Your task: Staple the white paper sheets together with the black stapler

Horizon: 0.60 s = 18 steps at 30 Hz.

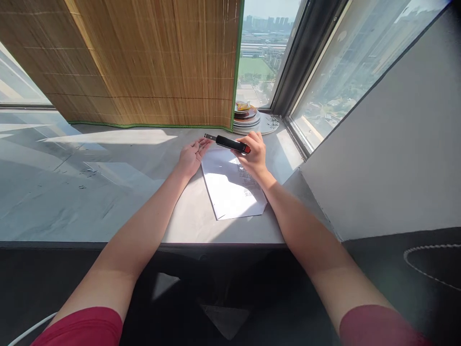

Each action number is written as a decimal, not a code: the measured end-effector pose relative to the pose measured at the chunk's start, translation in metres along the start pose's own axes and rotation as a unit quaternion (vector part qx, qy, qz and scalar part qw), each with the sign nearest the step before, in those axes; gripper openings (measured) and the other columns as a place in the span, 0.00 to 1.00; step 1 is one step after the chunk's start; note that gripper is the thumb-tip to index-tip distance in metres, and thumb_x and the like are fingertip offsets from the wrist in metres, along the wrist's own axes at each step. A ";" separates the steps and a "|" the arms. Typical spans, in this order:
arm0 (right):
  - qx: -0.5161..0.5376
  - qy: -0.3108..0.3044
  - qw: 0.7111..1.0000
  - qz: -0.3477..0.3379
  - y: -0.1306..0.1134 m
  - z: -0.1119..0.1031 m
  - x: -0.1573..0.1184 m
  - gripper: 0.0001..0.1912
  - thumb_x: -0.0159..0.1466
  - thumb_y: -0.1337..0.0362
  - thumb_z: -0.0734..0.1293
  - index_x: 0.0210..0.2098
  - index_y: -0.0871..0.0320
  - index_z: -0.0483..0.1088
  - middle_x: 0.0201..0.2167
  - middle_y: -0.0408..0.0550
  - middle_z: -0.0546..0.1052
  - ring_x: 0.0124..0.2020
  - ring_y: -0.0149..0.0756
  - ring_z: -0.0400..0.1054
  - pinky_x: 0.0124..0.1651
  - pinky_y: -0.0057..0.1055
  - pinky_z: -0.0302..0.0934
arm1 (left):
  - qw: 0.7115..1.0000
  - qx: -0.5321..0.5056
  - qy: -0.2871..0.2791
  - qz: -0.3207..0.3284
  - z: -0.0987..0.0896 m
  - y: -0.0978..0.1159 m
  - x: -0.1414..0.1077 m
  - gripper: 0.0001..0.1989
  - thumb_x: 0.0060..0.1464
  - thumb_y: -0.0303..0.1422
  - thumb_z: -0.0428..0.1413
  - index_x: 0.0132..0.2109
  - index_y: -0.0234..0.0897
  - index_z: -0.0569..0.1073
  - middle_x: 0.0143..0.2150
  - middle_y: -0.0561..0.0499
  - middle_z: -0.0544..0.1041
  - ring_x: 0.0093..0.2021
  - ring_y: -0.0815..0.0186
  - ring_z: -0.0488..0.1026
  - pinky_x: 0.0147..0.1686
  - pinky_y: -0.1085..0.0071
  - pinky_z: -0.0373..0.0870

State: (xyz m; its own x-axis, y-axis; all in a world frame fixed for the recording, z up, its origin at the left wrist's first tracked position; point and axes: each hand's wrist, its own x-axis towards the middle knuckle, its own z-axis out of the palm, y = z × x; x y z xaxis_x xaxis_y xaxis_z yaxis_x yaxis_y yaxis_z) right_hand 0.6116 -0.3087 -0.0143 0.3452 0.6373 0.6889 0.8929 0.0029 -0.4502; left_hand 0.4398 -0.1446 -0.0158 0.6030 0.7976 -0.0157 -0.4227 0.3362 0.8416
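My right hand (254,151) is closed around a slim black tool (228,143), shaped like a stick lighter, with a narrow metal tip and a red part at the hand end. The tool points left, held above the sill. My left hand (193,154) has its palm turned up and fingers stretched out by the metal tip; whether they touch it I cannot tell. Below both hands lies a white sheet of paper (230,190), with dark print on its right side and sunlight across it.
A bamboo blind (154,62) with a green edge hangs over the window. Stacked plates (248,122) with a small yellow packet on top stand in the window corner. The pale sill (118,192) ends at a dark front edge. A white wall (389,144) rises at right.
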 end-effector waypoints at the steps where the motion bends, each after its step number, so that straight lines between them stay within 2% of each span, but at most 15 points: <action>1: 0.023 0.001 0.999 0.024 0.001 0.000 0.000 0.12 0.66 0.58 0.71 0.49 0.50 0.79 0.42 0.51 0.74 0.50 0.52 0.68 0.52 0.51 0.68 | 1.000 0.002 0.005 0.009 0.001 0.001 -0.001 0.11 0.74 0.29 0.54 0.57 0.34 0.78 0.56 0.37 0.83 0.66 0.55 0.79 0.72 0.58 0.74; 5: 0.128 -0.004 0.984 0.120 0.004 0.001 0.000 0.13 0.61 0.54 0.74 0.41 0.53 0.79 0.37 0.47 0.73 0.42 0.44 0.67 0.46 0.40 0.66 | 0.998 0.027 0.028 0.050 0.003 0.003 -0.003 0.07 0.72 0.33 0.61 0.54 0.38 0.78 0.55 0.41 0.85 0.63 0.57 0.81 0.68 0.59 0.77; 8: 0.173 0.000 0.971 0.163 0.006 0.003 -0.001 0.15 0.59 0.52 0.74 0.40 0.55 0.79 0.37 0.46 0.75 0.39 0.40 0.66 0.45 0.37 0.64 | 0.990 0.067 0.068 0.102 -0.001 0.005 -0.002 0.09 0.69 0.38 0.65 0.52 0.41 0.78 0.54 0.44 0.86 0.60 0.58 0.83 0.62 0.63 0.80; 12: 0.174 -0.020 0.967 0.186 0.010 0.004 -0.001 0.15 0.56 0.52 0.77 0.36 0.55 0.78 0.34 0.45 0.73 0.36 0.39 0.65 0.42 0.36 0.62 | 0.969 0.147 0.112 0.164 -0.004 0.009 -0.002 0.14 0.64 0.42 0.70 0.51 0.43 0.79 0.52 0.46 0.87 0.53 0.61 0.86 0.49 0.69 0.82; 15: 0.160 -0.041 0.967 0.192 0.010 0.004 0.000 0.14 0.54 0.54 0.79 0.34 0.56 0.77 0.31 0.44 0.71 0.34 0.38 0.64 0.41 0.36 0.61 | 0.961 0.182 0.099 0.182 0.000 0.007 -0.006 0.15 0.59 0.41 0.73 0.47 0.43 0.80 0.45 0.47 0.88 0.43 0.62 0.86 0.38 0.71 0.80; 18: 0.146 -0.064 0.969 0.189 0.007 0.004 0.001 0.14 0.55 0.55 0.79 0.35 0.56 0.77 0.31 0.43 0.71 0.34 0.38 0.65 0.41 0.36 0.61 | 0.963 0.193 0.038 0.184 0.005 0.001 -0.012 0.16 0.53 0.39 0.76 0.44 0.41 0.81 0.38 0.49 0.86 0.37 0.64 0.84 0.31 0.73 0.75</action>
State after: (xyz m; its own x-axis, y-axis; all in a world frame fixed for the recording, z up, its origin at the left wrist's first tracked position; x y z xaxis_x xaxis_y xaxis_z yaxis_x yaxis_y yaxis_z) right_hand 0.6173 -0.3052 -0.0195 0.5770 0.7255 0.3751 0.5831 -0.0443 -0.8112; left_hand 0.4358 -0.1569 -0.0122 0.4024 0.8666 0.2949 -0.3058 -0.1764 0.9356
